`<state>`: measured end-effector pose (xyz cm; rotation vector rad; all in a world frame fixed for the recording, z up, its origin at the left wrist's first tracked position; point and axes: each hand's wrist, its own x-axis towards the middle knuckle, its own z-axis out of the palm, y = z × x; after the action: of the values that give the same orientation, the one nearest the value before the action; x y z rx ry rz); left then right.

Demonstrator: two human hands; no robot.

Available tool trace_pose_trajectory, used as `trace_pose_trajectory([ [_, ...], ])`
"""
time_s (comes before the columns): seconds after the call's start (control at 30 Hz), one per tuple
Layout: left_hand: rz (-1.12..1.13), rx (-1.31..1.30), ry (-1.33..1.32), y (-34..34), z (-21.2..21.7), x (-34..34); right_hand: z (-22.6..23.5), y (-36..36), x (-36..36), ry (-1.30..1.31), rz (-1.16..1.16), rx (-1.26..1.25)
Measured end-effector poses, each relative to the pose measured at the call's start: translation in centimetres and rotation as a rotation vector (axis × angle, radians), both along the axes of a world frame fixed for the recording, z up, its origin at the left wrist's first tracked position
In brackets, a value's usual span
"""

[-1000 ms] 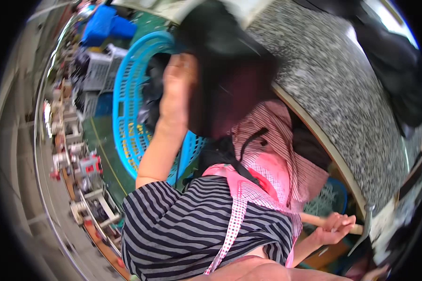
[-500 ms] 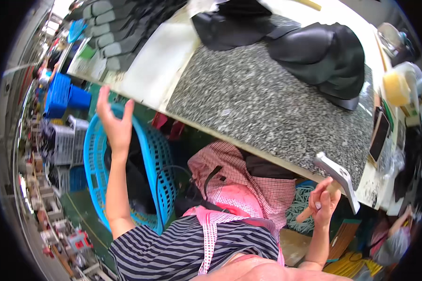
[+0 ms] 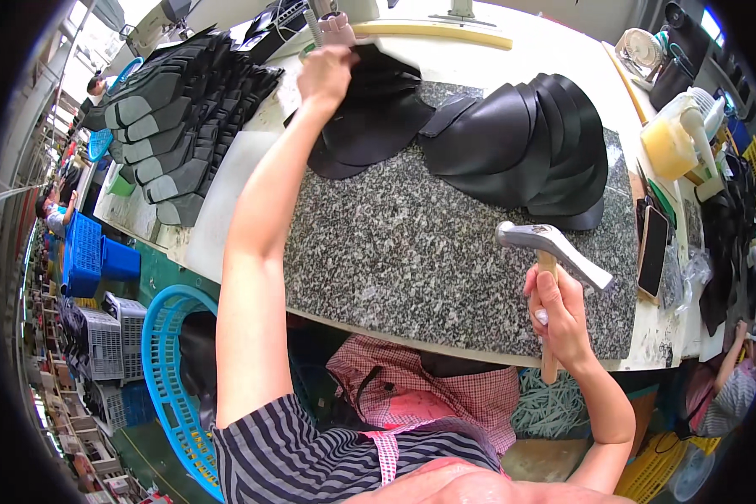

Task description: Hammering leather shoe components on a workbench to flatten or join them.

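My right hand (image 3: 563, 315) grips a hammer (image 3: 553, 239) by its wooden handle, just above the near right part of a speckled stone slab (image 3: 378, 252). The hammer's metal head points up, clear of the work pieces. My left arm is stretched far over the table. At its end, my left hand (image 3: 324, 76) is at the far edge of the left pile of black leather-like pieces (image 3: 365, 130); its blurred fingers do not show whether they grip one. A second fanned pile of black curved pieces (image 3: 521, 147) lies on the slab, right of the first.
Rows of black pieces with grey ends (image 3: 155, 139) cover the table's far left. A blue basket (image 3: 164, 378) stands below the table edge, holding dark material. To the right lie a phone (image 3: 652, 252) and a container of yellowish stuff (image 3: 670, 144). Other people are in the background.
My left hand has swung from over the blue basket up to the far edge of the left pile. My right hand has raised the hammer over the slab. The view has shifted.
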<state>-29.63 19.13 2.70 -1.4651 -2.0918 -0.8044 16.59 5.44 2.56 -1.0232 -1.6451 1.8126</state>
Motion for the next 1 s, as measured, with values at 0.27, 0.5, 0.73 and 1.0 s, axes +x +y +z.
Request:
trace_pose_trajectory([
  [0.27,-0.560,0.609,-0.300,-7.2,8.2,8.0,-1.0,0.2,1.8,0.222,-0.180,0.023],
  [0.5,-1.337,-0.495,-0.091,-15.1,-0.3,14.9,-0.9,-0.9,5.2,0.250,-0.415,0.169],
  [0.73,-1.090,-0.714,-0.202,-16.5,1.3,17.5,-2.2,-5.5,10.4,0.011,-0.294,0.179],
  [1.0,-0.769,-0.645,-0.074,-18.0,-0.7,24.0,-0.9,-8.0,11.0,-0.048,-0.184,0.043],
])
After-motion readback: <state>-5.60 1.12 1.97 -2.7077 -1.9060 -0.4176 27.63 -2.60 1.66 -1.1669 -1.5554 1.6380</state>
